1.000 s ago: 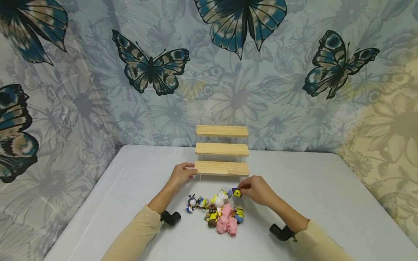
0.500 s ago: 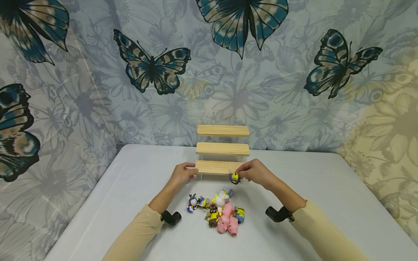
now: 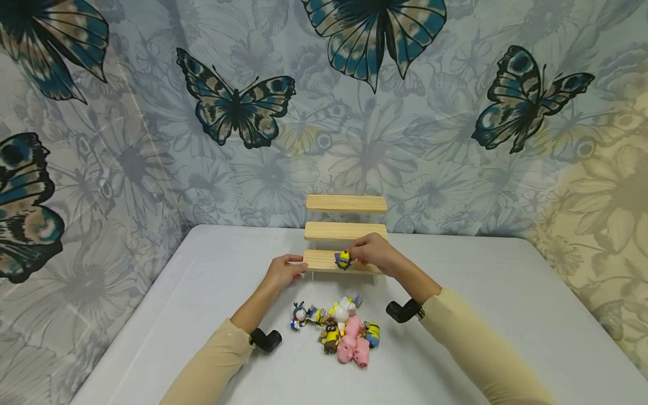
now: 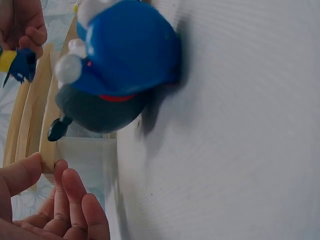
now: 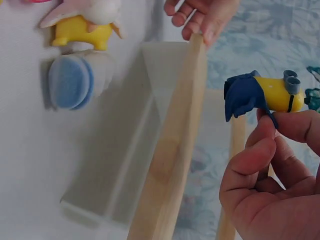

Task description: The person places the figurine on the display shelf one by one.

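A person's two hands work at a white table (image 3: pixel 212 270) set against a wall of butterfly-patterned cloth. At the table's far edge stands a three-step wooden shelf (image 3: pixel 346 230), its pale planks rising toward the wall. Bare table lies to either side of the shelf and near both side edges.

The left hand (image 3: pixel 283 270) pinches the left end of the lowest plank, thumb on top and fingers below. The right hand (image 3: pixel 372 253) has its grip closed on a small minion figure (image 3: pixel 343 260), pinched between thumb and fingertips just over the lowest plank, near its middle. The figure is yellow with blue overalls and grey goggles; in the right wrist view it lies sideways in the fingers.

Between the forearms, just in front of the shelf, a heap of small toy figures (image 3: pixel 341 329) lies on the table, among them pink pigs, another minion and a blue-capped figure (image 4: pixel 117 65).
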{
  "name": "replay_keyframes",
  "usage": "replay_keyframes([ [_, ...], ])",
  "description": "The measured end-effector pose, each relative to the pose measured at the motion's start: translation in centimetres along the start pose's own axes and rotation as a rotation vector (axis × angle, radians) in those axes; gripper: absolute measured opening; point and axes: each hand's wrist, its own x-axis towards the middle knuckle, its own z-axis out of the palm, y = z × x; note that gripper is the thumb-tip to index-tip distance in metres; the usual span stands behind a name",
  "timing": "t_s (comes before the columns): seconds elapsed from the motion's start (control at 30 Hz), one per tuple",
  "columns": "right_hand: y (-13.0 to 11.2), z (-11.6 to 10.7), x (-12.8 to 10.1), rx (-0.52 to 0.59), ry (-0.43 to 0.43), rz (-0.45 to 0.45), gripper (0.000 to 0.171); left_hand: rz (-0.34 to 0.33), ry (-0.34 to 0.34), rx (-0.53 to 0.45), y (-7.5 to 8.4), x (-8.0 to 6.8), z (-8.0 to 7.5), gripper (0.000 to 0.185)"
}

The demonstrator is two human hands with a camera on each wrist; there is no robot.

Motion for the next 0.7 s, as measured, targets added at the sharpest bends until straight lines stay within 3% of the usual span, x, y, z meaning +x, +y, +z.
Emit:
replay_keyframes([
  [0.47, -0.5, 2.8, 3.2, 0.086, -0.016, -0.032, 0.025, -0.025, -0.007, 0.009, 0.1, 0.1, 0.1, 0.035],
  [0.7, -0.6, 4.3, 3.9, 0.022, 0.041, -0.028, 0.021, -0.033, -0.016, -0.006, 0.1, 0.1, 0.0, 0.034],
])
